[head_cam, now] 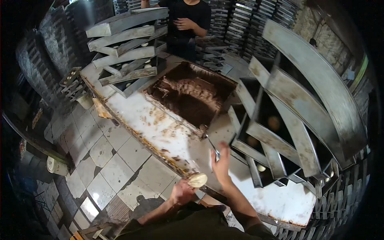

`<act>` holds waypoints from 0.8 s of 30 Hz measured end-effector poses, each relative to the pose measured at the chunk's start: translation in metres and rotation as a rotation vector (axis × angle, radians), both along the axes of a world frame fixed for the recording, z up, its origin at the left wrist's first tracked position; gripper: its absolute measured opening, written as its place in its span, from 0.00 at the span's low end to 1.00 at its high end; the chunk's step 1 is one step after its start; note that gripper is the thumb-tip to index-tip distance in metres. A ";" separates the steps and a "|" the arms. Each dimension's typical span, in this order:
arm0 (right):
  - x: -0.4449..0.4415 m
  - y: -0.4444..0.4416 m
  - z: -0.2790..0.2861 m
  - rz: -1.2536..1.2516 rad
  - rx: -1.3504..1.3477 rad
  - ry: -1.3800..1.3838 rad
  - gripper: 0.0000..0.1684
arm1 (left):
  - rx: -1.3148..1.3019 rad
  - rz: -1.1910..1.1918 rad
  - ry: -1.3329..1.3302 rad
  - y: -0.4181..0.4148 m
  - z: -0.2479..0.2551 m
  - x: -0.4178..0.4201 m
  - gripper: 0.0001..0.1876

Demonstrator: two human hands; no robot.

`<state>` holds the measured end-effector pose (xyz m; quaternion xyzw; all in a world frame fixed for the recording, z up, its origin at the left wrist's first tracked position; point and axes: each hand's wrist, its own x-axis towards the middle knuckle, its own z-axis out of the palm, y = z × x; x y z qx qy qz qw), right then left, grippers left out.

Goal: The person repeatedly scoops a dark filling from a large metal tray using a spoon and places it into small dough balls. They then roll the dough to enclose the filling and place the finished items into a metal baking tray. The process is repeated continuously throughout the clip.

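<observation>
My left hand (182, 192) holds a pale, rounded piece of dough (197, 180) just over the near edge of the table. A metal spoon (213, 147) is gripped in my right hand (221, 168), its handle between thumb and fingers. Brown paste covers the spoon's tip, which is at the near corner of a large rectangular container (172, 113). Thick brown paste (195, 90) fills the container unevenly, heaped across the middle and darker and lower towards the near side. Whether the spoon's tip touches the rim, I cannot tell.
Metal trays with pale dough pieces stand in crisscross stacks, one at the back left (126, 60) and one close by on the right (288, 120). The white tabletop (144, 114) is smeared brown. A person (192, 18) in black stands across the table. A white bucket (57, 166) is on the left.
</observation>
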<state>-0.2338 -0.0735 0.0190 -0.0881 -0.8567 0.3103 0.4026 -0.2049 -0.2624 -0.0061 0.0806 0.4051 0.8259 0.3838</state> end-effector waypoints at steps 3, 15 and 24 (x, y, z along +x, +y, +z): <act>-0.049 -0.005 -0.024 -0.170 0.054 -0.123 0.18 | 0.047 0.173 -0.260 -0.022 0.006 -0.026 0.24; -0.125 -0.041 0.092 -0.060 0.426 -1.005 0.08 | -0.010 -0.067 0.053 0.006 0.042 -0.078 0.28; -0.095 -0.018 0.125 0.067 0.466 -0.926 0.10 | -0.098 0.228 -0.119 -0.007 -0.028 -0.126 0.15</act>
